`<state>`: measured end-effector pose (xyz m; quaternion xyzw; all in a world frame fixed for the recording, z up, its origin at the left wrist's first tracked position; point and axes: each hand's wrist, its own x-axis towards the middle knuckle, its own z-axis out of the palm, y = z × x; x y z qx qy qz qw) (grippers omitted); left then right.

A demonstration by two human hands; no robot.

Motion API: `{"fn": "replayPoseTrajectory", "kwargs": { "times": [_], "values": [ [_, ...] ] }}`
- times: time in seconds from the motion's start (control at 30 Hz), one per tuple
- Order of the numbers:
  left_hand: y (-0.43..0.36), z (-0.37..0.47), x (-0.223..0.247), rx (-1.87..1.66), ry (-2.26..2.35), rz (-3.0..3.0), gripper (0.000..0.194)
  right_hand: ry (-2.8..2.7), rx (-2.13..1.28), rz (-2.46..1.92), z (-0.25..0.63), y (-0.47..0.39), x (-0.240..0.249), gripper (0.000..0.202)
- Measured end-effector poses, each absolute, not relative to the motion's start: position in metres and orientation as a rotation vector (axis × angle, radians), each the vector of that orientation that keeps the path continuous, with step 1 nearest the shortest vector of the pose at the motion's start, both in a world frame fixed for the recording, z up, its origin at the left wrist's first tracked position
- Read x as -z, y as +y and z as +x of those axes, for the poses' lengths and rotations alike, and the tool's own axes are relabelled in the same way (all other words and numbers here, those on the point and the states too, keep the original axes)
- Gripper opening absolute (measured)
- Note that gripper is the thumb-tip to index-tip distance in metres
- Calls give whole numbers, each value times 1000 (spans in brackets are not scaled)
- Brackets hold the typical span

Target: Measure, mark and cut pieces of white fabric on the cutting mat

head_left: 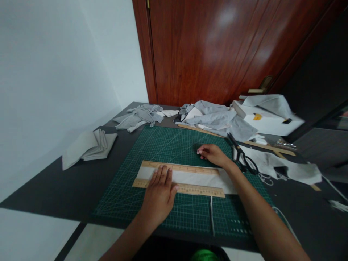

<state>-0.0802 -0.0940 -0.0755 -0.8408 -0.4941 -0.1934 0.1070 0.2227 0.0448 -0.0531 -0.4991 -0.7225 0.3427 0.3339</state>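
On a green cutting mat (pixel 174 145) lies a strip of white fabric (pixel 194 178). A wooden frame-like ruler (pixel 201 190) rests on the strip, with one scale along its far edge and another along its near edge. My left hand (pixel 160 190) lies flat across ruler and fabric, fingers spread, pressing from above. Above the mat, beyond the strip's right part, my right hand (pixel 212 154) is closed, thumb and fingers pinched together; whatever it holds, if anything, is too small to name. A thin white cord (pixel 212 215) extends from the ruler's near edge toward me.
Black scissors (pixel 241 156) lie at the mat's right edge, beside white fabric (pixel 293 168) and a long wooden ruler (pixel 272 147). Grey cloths (pixel 214 114) and a white box (pixel 266 121) are at the back. Folded fabric (pixel 94 145) sits on the left.
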Motion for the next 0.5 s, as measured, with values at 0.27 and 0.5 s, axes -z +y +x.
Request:
{"fn": "replayPoseTrajectory", "kwargs": {
  "times": [0.27,0.5],
  "values": [
    [-95,-78,75,552,-1480,-2483,58,-1881,-945,-1274,221,44,52,13],
    [-95,-78,72,561,-1461,-2487,58,-1910,-1084,-1253,221,36,42,18]
  ]
}}
